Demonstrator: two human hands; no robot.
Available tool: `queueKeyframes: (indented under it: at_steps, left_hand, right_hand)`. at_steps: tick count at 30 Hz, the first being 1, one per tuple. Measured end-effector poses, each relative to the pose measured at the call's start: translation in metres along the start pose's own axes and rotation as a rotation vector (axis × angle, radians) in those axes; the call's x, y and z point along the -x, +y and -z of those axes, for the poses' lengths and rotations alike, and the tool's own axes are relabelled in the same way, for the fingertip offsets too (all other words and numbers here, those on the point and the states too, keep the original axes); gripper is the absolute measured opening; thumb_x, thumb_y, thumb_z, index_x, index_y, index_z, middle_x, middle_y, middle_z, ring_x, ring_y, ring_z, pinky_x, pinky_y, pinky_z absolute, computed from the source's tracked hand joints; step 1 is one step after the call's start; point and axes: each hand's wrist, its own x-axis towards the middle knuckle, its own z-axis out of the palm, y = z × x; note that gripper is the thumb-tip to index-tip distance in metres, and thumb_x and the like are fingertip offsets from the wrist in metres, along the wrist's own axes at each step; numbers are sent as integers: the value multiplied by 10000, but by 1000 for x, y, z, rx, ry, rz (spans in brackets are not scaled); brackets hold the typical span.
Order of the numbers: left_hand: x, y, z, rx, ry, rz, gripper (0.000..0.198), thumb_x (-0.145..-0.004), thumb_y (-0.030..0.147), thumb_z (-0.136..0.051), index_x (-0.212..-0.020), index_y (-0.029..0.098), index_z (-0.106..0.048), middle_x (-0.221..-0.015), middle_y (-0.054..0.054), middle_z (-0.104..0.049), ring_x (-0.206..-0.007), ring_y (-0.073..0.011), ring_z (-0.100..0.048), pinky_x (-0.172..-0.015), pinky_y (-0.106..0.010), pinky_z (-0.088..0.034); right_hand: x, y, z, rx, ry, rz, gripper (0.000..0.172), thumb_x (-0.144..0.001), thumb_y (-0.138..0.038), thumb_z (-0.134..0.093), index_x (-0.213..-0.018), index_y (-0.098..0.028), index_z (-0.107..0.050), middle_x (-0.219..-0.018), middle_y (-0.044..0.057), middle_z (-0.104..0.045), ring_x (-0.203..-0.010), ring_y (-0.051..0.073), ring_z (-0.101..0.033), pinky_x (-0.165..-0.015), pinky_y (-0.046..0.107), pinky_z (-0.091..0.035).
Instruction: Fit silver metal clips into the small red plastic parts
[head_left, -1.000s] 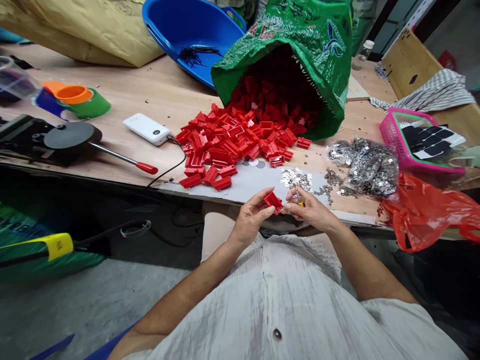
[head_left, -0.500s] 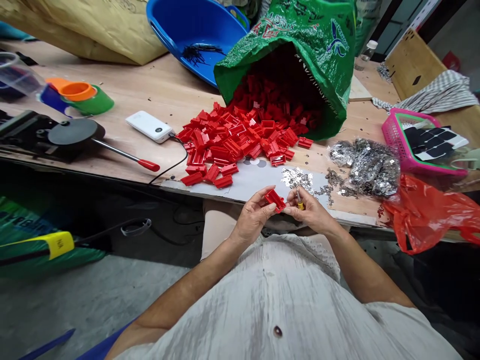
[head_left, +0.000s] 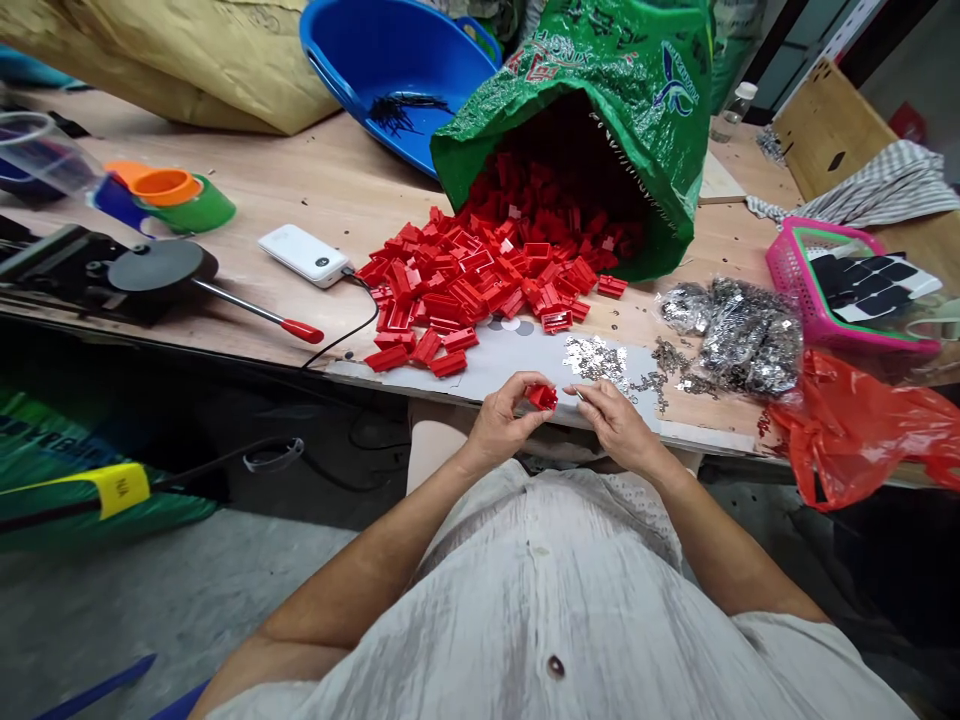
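My left hand (head_left: 504, 418) pinches a red plastic housing (head_left: 541, 397) between thumb and fingers, its end turned toward my right hand. My right hand (head_left: 616, 420) is closed on a small screwdriver (head_left: 579, 395). Only its thin metal shaft shows, pointing at the red housing with a slight gap; the handle is hidden in my palm. Just beyond my hands lies a small pile of flat silver metal pieces (head_left: 595, 357) on a grey sheet (head_left: 499, 362). A large heap of red plastic housings (head_left: 465, 275) spills from a green woven sack (head_left: 637, 110).
To the left are a lever press with a red-tipped handle (head_left: 302, 330) and a white power bank (head_left: 304, 255) with a cable. A blue basin (head_left: 420, 145) stands behind. On the right are bagged metal parts (head_left: 750, 335), a pink basket (head_left: 791, 290) and a red plastic bag (head_left: 862, 425).
The red housing has been turned end-on in my left hand. My right hand has tipped the screwdriver from upright to pointing left at the housing, and the hands have moved slightly apart.
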Motion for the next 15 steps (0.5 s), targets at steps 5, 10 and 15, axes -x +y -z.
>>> queueKeyframes:
  at_steps: [5,10,15]
  left_hand:
    - [-18,-2,14,-249,-85,-29,351,-710,178,-731,-1054,222,-680,-941,-30,-698,-849,-179,-649,-806,-285,-504]
    - [-29,4,16,-338,-181,-80,333,-685,201,-733,-1016,242,-737,-927,-13,-729,-879,-199,-652,-911,-329,-485]
    - [-32,5,17,-323,-202,-59,335,-678,198,-737,-1009,243,-755,-921,-24,-735,-923,-222,-649,-941,-340,-463]
  right_hand:
    - [-1,5,-8,101,7,32,246,-937,-255,-523,-1152,-221,-639,-953,58,-664,-865,187,-615,-819,318,-467]
    - [-7,6,-11,136,8,58,177,-924,-217,-539,-1035,-218,-675,-972,56,-702,-889,187,-642,-817,310,-476]
    - [-10,12,-13,136,-9,88,186,-918,-196,-542,-1037,-219,-683,-1004,60,-704,-925,186,-647,-858,316,-483]
